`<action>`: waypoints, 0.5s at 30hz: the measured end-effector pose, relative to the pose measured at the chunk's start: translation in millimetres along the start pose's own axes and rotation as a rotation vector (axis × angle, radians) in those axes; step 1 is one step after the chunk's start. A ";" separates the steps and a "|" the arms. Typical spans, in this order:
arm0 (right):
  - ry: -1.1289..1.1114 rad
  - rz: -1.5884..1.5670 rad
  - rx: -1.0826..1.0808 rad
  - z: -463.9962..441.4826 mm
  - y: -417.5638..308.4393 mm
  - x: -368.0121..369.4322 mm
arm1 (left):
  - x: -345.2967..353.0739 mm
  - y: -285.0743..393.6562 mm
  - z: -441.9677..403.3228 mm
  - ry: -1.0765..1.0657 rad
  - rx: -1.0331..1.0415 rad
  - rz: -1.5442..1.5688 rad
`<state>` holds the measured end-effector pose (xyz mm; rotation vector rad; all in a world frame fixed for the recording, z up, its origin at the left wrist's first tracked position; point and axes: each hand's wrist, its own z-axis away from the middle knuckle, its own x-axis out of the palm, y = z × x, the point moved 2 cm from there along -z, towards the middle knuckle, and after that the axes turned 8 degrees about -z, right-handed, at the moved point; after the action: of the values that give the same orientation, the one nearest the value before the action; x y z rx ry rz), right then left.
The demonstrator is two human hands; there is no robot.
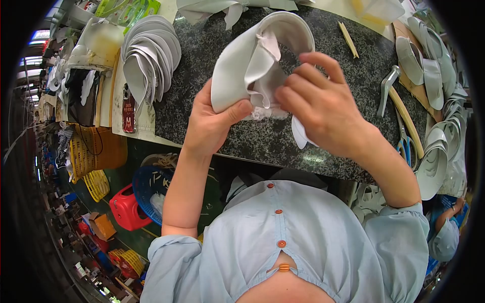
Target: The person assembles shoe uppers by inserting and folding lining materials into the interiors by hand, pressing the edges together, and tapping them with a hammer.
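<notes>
A white shoe upper (230,76), curved into a loop with its lining folded and bunched inside, is held up over the dark speckled stone slab (197,129). My left hand (209,121) grips its lower left edge, thumb pressed on the outside and the fingers behind it. At the right side, my right hand (321,101) has its fingers curled onto the upper's edge and lining; the fingertips are partly hidden. Below the right palm hangs a small white flap (301,135); I cannot tell whether it belongs to the upper.
Nested white uppers (151,55) stand at the left, near a red phone (129,108). More white uppers (432,164) lie at the right. A hammer (406,121), blue-handled scissors (404,146) and a wooden stick (348,40) lie on the slab. A red stool (126,207) and blue basket (146,189) stand below.
</notes>
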<state>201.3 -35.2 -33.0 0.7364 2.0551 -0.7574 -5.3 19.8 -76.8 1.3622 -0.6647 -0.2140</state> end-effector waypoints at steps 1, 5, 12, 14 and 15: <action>0.004 0.009 -0.006 -0.7 1.9 -7.9 | 1.2 2.7 -3.7 0.041 0.057 -0.107; 0.466 -0.237 0.108 3.6 17.1 -47.8 | -6.6 4.5 0.2 0.153 0.048 0.185; -0.019 -1.771 0.787 19.8 54.2 12.5 | 14.9 -5.4 0.2 -0.030 0.016 0.264; -0.062 -1.844 0.767 10.2 57.6 3.3 | 12.5 -2.6 -2.1 -0.038 -0.034 0.392; -0.097 -1.867 0.716 5.3 56.9 -3.0 | 14.6 2.0 -3.8 -0.043 -0.023 0.390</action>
<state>246.1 -2.8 -47.5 -1.2273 1.8486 -2.4245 8.1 15.9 -70.6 1.1821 -0.9458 0.0622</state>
